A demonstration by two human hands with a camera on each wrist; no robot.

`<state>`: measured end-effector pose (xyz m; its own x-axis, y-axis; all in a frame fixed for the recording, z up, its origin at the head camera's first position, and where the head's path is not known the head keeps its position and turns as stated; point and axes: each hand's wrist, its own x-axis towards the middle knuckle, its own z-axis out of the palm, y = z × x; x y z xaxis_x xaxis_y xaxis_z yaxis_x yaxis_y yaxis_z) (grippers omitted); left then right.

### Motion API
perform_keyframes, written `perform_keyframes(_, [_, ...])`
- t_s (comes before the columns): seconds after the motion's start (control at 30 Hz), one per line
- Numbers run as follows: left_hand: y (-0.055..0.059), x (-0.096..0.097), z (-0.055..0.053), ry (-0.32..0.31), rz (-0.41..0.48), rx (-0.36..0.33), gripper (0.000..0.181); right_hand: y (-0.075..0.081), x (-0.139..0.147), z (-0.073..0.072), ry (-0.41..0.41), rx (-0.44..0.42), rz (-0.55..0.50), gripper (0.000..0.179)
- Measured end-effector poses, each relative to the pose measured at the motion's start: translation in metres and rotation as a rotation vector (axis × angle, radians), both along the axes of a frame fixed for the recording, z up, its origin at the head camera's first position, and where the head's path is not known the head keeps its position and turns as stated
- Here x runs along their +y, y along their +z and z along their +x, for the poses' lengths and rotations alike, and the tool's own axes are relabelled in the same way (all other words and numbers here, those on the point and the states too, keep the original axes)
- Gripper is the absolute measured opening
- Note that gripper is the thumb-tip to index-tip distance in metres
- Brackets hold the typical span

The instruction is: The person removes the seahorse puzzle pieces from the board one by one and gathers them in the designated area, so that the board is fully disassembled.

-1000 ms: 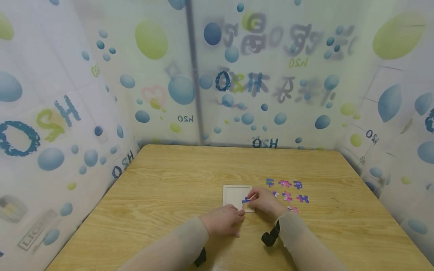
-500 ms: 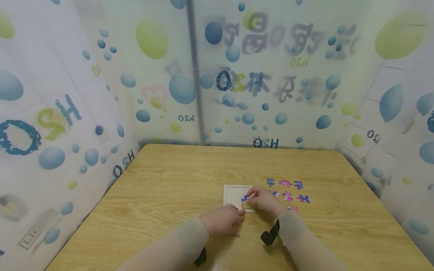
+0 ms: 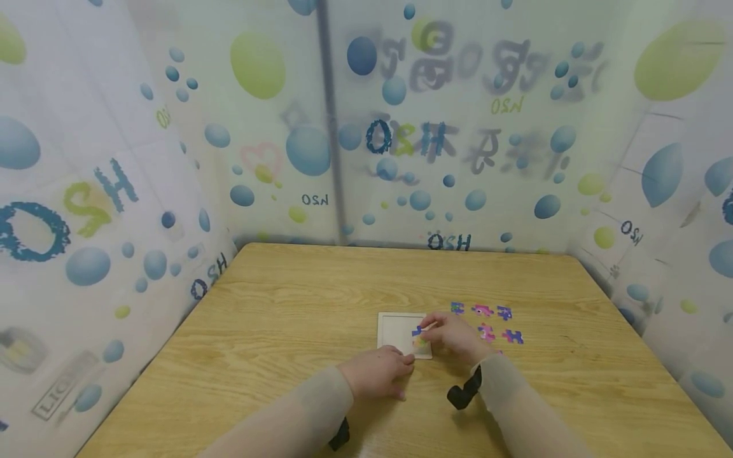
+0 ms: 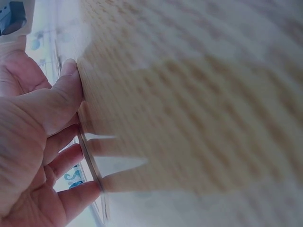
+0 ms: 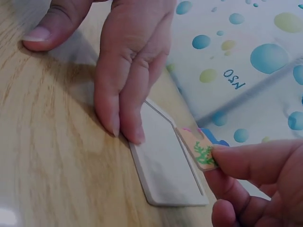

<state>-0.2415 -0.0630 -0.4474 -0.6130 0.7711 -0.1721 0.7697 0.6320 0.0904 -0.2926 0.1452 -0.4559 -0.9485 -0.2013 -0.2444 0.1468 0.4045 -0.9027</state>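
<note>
My right hand (image 3: 455, 338) pinches a jigsaw piece (image 5: 199, 150) between thumb and fingers, tilted up at the right side of a shallow white puzzle tray (image 3: 394, 327). Orange with a green plant print and a blue knob, the piece overlaps the tray's raised rim in the right wrist view. My left hand (image 3: 378, 373) rests at the near edge of the tray, its fingertips on the border and the thumb apart on the wood. From the left wrist, those fingers (image 4: 78, 201) show along the tray's thin edge. The tray floor that shows is bare white.
Several loose pink and purple jigsaw pieces (image 3: 486, 331) lie right of the tray, some hidden behind the right hand. The wooden table (image 3: 286, 299) meets patterned curtain walls (image 3: 275, 159) at the back and sides. Black straps with wrist cameras (image 3: 462, 389) hang under both wrists.
My right hand has shifted slightly to the right with the jigsaw piece, which now stands more tilted, and covers more of the loose pieces. The left hand stays in place.
</note>
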Motion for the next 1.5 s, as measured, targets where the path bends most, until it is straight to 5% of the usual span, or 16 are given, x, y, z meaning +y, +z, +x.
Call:
perform_keyframes(0.3, [0.002,0.0,0.002,0.011,0.007,-0.015,0.06,0.006,0.024,0.005,-0.072,-0.093,-0.067,0.022])
perform_keyframes(0.77, [0.001,-0.002,0.005,-0.009,0.013,0.011,0.059,0.01,0.081,0.01,-0.04,-0.036,-0.072,0.024])
perform_keyframes(1.07, [0.003,-0.002,0.005,-0.006,0.018,0.012,0.059,0.006,0.12,0.015,-0.001,0.062,0.06,0.027])
perform_keyframes(1.5, [0.003,-0.002,0.005,-0.014,0.022,0.014,0.058,0.004,0.163,0.023,-0.03,0.016,0.214,0.024])
